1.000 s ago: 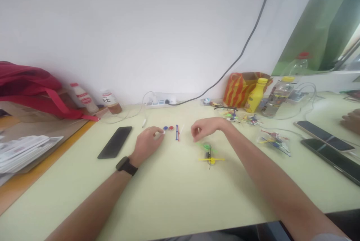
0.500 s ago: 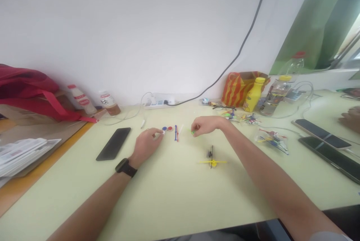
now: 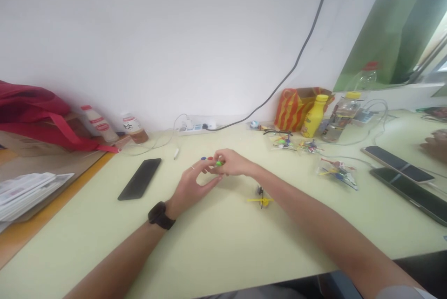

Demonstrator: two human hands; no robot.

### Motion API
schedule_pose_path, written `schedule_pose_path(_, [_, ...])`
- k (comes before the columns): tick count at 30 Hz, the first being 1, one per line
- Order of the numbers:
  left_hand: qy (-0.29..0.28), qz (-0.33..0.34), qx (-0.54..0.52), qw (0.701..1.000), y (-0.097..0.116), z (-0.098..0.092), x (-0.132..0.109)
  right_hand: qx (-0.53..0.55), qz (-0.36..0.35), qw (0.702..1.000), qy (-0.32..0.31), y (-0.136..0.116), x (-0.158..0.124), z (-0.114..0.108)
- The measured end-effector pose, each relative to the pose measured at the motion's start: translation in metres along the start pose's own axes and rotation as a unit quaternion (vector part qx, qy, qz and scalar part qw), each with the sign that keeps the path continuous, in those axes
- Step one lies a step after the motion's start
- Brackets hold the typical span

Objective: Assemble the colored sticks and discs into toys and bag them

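My right hand (image 3: 234,163) is closed in a pinch on a small green plastic piece (image 3: 219,163), held above the table. My left hand (image 3: 193,185) reaches in from the left, its thumb and fingers apart around that piece. Whether its fingertips touch the piece I cannot tell. Just behind the left fingers, a blue disc (image 3: 203,159) and a red disc (image 3: 210,158) partly show. The thin blue and red sticks are hidden by my hands. Below my right forearm stands a small toy with a yellow propeller (image 3: 263,202), partly covered by the arm.
A black phone (image 3: 140,179) lies left of my left hand. Bagged plastic parts (image 3: 337,173) and two phones (image 3: 398,164) are on the right. Bottles, a striped bag (image 3: 288,110) and a power strip (image 3: 195,125) line the wall. Another person's hand (image 3: 435,146) shows far right.
My right hand has moved left with the green piece. My left hand has shifted right, its thumb and fingers spreading, so both hands now meet in front of the discs.
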State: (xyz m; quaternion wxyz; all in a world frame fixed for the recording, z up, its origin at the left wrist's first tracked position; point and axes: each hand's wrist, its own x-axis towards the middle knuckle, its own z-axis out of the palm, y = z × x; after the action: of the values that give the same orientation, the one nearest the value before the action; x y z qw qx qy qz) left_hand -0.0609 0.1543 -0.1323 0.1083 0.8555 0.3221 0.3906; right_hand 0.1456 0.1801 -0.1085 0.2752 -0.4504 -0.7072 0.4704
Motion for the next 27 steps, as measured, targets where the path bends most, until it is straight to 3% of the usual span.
schedule_pose_path(4, [0.006, 0.015, -0.018, 1.000, -0.002, 0.001, 0.001, 0.062, -0.021, 0.996, -0.055, -0.003, -0.002, 0.008])
schedule_pose_path(11, [0.035, -0.042, -0.026, 0.998, -0.010, -0.001, 0.002, 0.190, -0.016, 0.969, -0.157, -0.012, -0.006, -0.009])
schedule_pose_path(18, [0.029, -0.058, -0.034, 0.997, -0.017, 0.002, 0.003, 0.097, -0.044, 0.990, -0.089, -0.008, -0.007, -0.021])
schedule_pose_path(23, [0.026, -0.049, -0.066, 0.996, -0.016, 0.001, 0.001, 0.122, -0.024, 0.986, -0.107, -0.008, -0.007, -0.021])
schedule_pose_path(27, [-0.009, -0.016, -0.075, 0.997, -0.005, -0.003, 0.001, 0.154, -0.014, 0.982, -0.110, -0.006, -0.006, -0.014])
